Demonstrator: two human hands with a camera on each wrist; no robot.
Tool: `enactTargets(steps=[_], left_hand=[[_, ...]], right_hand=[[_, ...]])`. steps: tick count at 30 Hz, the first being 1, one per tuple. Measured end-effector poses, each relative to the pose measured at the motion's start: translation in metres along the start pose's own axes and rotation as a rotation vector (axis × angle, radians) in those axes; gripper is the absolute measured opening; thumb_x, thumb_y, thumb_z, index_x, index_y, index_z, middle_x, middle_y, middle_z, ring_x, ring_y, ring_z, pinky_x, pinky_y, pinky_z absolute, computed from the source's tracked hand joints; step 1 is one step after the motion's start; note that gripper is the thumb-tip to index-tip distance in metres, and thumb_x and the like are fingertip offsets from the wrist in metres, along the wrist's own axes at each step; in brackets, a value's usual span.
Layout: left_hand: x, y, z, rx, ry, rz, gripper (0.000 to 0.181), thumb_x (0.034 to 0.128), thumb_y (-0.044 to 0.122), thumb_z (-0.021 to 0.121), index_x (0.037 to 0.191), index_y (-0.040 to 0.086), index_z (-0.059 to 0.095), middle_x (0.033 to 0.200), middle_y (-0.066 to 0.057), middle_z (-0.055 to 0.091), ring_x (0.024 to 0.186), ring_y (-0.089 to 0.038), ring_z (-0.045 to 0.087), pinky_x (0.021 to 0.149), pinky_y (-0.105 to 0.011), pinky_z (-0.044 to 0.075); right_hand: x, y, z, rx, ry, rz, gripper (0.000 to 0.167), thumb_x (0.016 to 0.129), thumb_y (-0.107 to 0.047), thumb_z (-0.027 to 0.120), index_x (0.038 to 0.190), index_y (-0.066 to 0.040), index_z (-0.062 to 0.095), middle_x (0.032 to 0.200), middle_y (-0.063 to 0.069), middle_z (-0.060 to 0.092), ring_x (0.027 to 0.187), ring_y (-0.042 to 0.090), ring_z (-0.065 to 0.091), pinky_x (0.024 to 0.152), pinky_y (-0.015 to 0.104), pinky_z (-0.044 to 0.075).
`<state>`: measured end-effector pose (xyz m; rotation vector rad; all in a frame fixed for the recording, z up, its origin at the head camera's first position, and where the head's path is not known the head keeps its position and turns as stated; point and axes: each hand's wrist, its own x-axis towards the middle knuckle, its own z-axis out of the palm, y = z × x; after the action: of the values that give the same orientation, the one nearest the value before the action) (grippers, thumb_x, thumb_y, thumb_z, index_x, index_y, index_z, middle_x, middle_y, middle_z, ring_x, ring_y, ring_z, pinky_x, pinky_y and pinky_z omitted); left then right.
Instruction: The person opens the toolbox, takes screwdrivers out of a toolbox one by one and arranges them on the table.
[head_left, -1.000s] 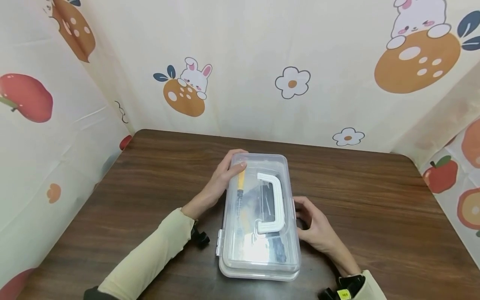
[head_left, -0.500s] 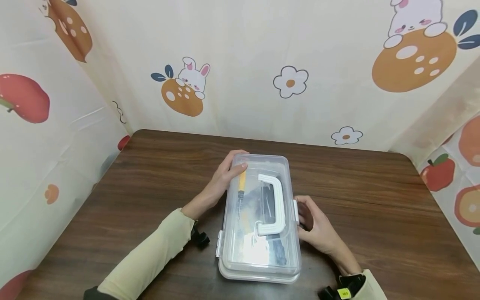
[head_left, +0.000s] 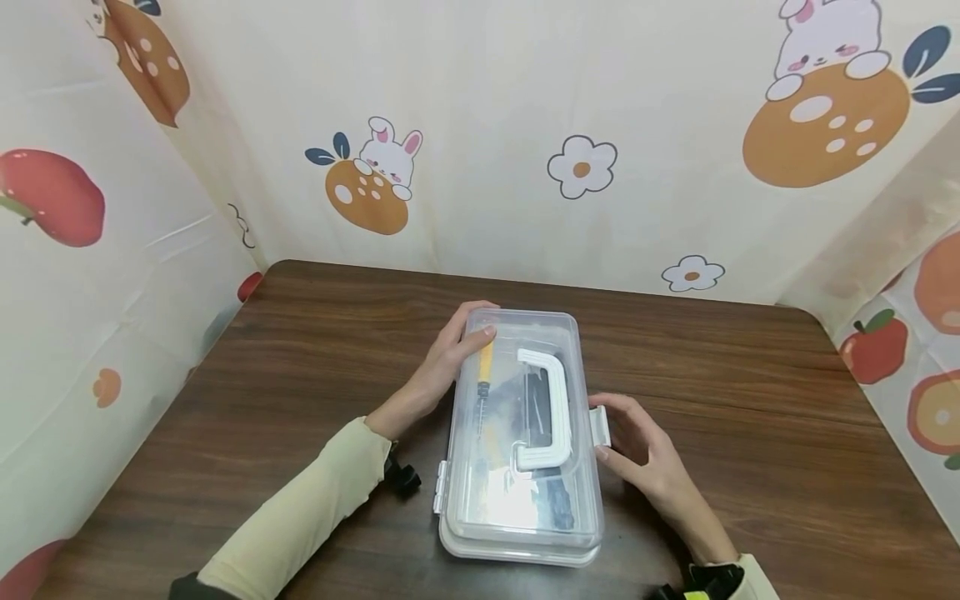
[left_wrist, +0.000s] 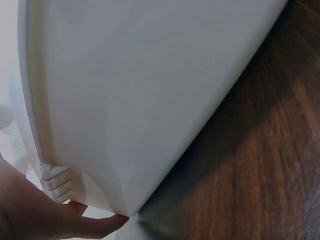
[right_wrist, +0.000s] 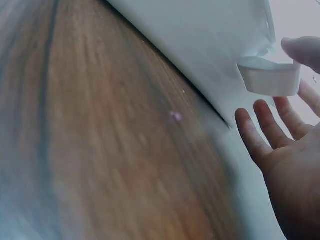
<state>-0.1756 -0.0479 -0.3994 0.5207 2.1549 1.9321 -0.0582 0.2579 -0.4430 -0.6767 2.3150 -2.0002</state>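
Note:
A clear-lidded plastic box point(head_left: 468, 517) with a white handle point(head_left: 557, 408) lies closed on the table; a yellow-handled tool point(head_left: 485, 362) shows through its lid. The left hand point(head_left: 423, 375) grips the far left corner, thumb on the lid. In the left wrist view, that hand point(left_wrist: 40, 212) has its fingers at the corner of the box's pale side point(left_wrist: 125, 90). On the right side, a white latch point(head_left: 600, 427) sticks outward between the thumb and fingers of the right hand point(head_left: 656, 462). The right wrist view shows this hand point(right_wrist: 295, 165) with spread fingers around the latch point(right_wrist: 272, 81).
The brown wooden table point(head_left: 337, 325) extends around the box on all sides. Behind it hangs a pale curtain point(head_left: 480, 208) printed with rabbits, fruit and flowers, and similar cloth point(head_left: 67, 333) borders the left side.
The latch on the box's right side has swung outward from the wall. My right hand has shifted slightly right and its fingers have spread. The left hand keeps its grip on the corner.

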Motion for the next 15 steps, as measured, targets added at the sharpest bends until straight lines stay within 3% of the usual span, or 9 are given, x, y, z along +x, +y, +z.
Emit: enactTargets(steps=[6, 11, 15], left_hand=[[0.0005, -0.0003, 0.0017, -0.008, 0.006, 0.000, 0.046, 0.1022, 0.037, 0.052, 0.146, 0.024, 0.048, 0.135, -0.008, 0.057, 0.106, -0.018, 0.059, 0.092, -0.033, 0.049], [0.0010, -0.0032, 0.0018, -0.055, 0.029, -0.017, 0.045, 0.1014, 0.037, 0.054, 0.144, 0.025, 0.051, 0.134, -0.006, 0.058, 0.106, -0.018, 0.059, 0.091, -0.033, 0.050], [0.0008, -0.0070, 0.0005, -0.106, 0.038, -0.016, 0.045, 0.1003, 0.038, 0.054, 0.143, 0.026, 0.052, 0.136, -0.006, 0.058, 0.110, -0.018, 0.058, 0.094, -0.035, 0.049]], right_hand=[[-0.0018, 0.0018, -0.0029, 0.021, 0.011, 0.003, 0.057, 0.090, 0.018, 0.063, 0.143, 0.006, 0.047, 0.141, 0.002, 0.056, 0.131, 0.008, 0.056, 0.112, 0.018, 0.044], [-0.0011, 0.0065, -0.0039, 0.036, 0.001, -0.019, 0.054, 0.089, 0.019, 0.062, 0.140, 0.008, 0.046, 0.138, 0.003, 0.056, 0.125, 0.008, 0.058, 0.104, 0.019, 0.050], [-0.0003, 0.0087, -0.0068, -0.018, -0.006, -0.012, 0.051, 0.088, 0.017, 0.065, 0.136, 0.006, 0.049, 0.135, 0.007, 0.057, 0.126, 0.007, 0.057, 0.106, 0.018, 0.048]])
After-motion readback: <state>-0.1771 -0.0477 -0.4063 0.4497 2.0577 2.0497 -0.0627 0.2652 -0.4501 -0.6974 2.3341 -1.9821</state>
